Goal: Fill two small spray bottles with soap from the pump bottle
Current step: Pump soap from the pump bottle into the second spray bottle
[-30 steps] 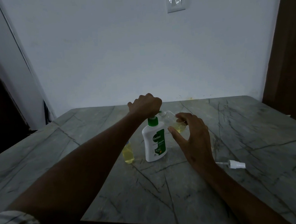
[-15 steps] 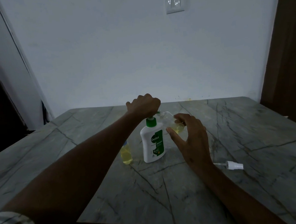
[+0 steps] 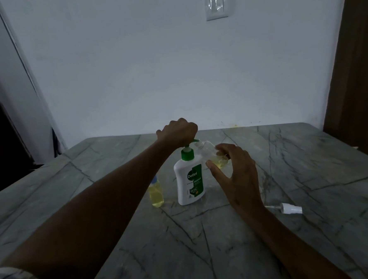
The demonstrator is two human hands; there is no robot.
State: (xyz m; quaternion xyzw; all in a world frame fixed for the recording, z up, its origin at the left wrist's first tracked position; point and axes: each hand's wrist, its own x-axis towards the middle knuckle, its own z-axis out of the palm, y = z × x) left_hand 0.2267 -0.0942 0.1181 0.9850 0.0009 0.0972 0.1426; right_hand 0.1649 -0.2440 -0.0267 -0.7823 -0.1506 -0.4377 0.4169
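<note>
A white Dettol pump bottle with a green collar stands mid-table. My left hand is closed over its pump head, which sits raised on its stem. My right hand holds a small clear spray bottle tilted, its open neck at the green spout; a little yellow soap lies in its lower end. A second small bottle, full of yellow soap, stands upright just left of the pump bottle, partly hidden by my left forearm.
A white spray cap with its dip tube lies on the grey marble table to the right of my right wrist. A white wall backs the table; a brown door stands at the right.
The pump head has risen, with the stem now showing under my left fist. My right hand keeps the tilted bottle at the spout.
</note>
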